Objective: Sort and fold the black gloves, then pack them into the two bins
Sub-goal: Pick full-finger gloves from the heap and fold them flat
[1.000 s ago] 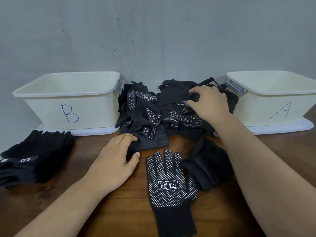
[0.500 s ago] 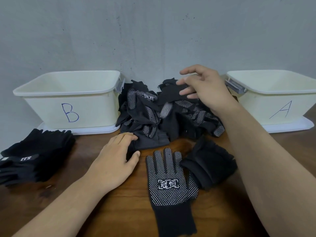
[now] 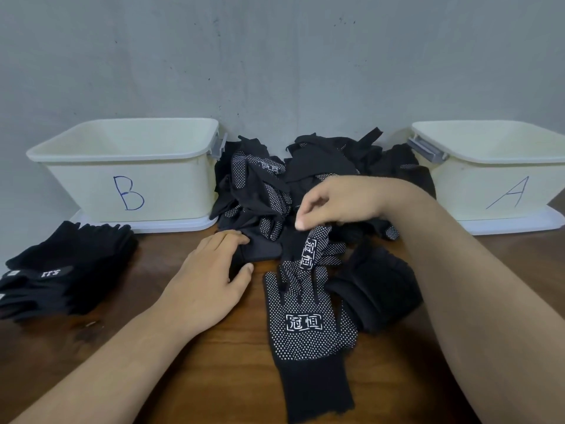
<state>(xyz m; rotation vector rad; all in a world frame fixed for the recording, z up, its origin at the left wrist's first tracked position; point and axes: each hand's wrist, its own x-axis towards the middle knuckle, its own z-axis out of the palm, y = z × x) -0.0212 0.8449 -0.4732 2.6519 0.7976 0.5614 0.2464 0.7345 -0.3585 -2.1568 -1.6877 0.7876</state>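
A heap of black gloves point(image 3: 269, 185) lies against the wall between bin B point(image 3: 91, 182) and bin A point(image 3: 477, 191). One dotted glove point(image 3: 308, 338) lies flat, palm up, on the wooden table. My right hand point(image 3: 339, 200) pinches a second dotted glove point(image 3: 315, 249) by its cuff end, and its fingers hang down onto the flat glove's fingertips. My left hand point(image 3: 211, 280) rests flat on the table with its fingertips on a plain black piece at the heap's front edge.
A stack of plain black gloves with a white label point(image 3: 61, 270) sits at the left of the table. A folded black bundle point(image 3: 376, 289) lies to the right of the flat glove. Both bins stand on white lids point(image 3: 171, 224).
My right hand rose off the heap, then came down and forward with a dotted glove pulled from the pile. My left hand stayed where it was.
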